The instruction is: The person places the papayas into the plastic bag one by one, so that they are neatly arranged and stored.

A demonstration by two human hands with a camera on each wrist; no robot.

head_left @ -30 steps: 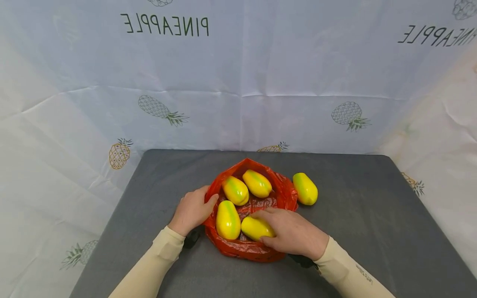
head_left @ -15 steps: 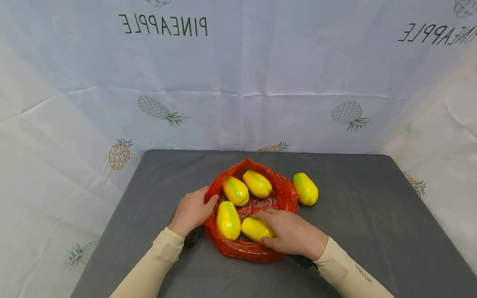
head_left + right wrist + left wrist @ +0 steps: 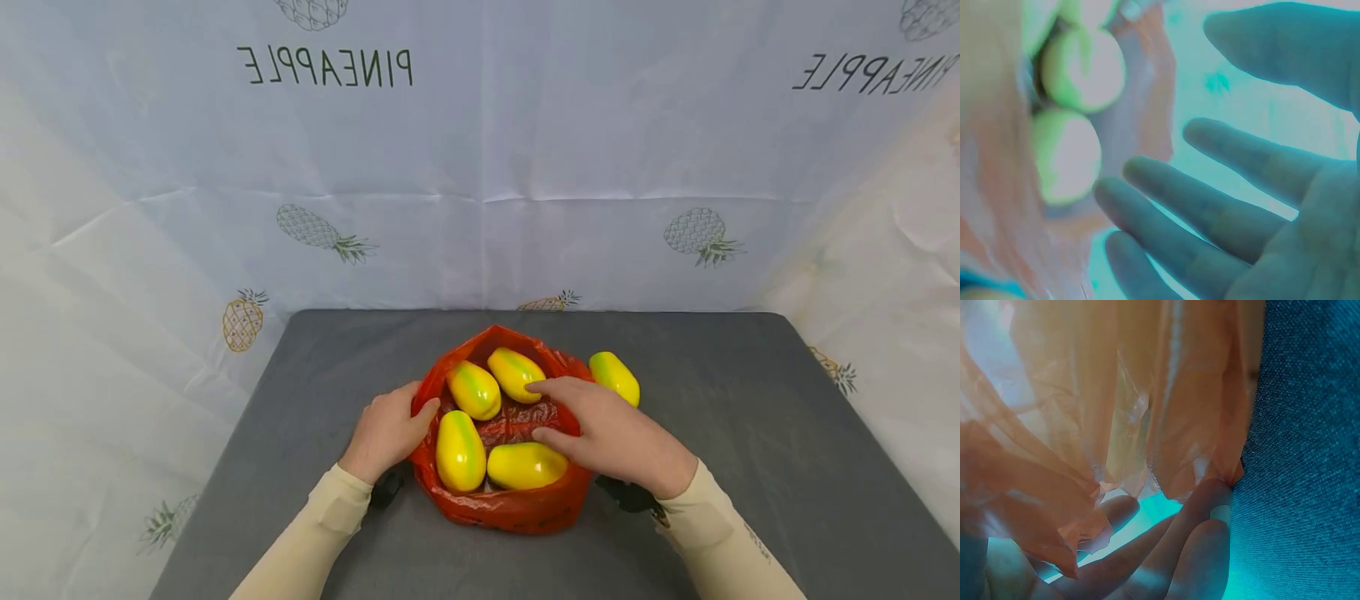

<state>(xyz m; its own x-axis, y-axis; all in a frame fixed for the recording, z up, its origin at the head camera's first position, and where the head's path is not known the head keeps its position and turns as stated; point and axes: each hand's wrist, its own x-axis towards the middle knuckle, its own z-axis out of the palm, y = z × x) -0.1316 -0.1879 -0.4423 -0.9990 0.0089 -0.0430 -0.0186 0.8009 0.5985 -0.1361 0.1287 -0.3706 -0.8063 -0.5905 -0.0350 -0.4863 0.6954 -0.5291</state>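
Observation:
A red plastic bag (image 3: 510, 510) stands with its mouth wide on the table, several yellow-green papayas inside. One papaya (image 3: 527, 467) lies at the bag's near side. My left hand (image 3: 386, 432) holds the left rim, thumb over the edge; the left wrist view shows its fingers (image 3: 1200, 556) against the bag's outside. Over the right rim hovers my right hand (image 3: 618, 429), holding nothing. Its fingers (image 3: 1260, 150) are straight and spread in the right wrist view. Partly hidden behind that hand, another papaya (image 3: 615, 375) lies outside the bag.
The dark grey table (image 3: 750, 467) extends around the bag. Behind it hangs a white cloth (image 3: 480, 142) with pineapple prints, its lower edge meeting the table's far side.
My right hand has let go of the near papaya inside the bag and moved up and right, its fingers spreading. The left hand keeps its place at the rim.

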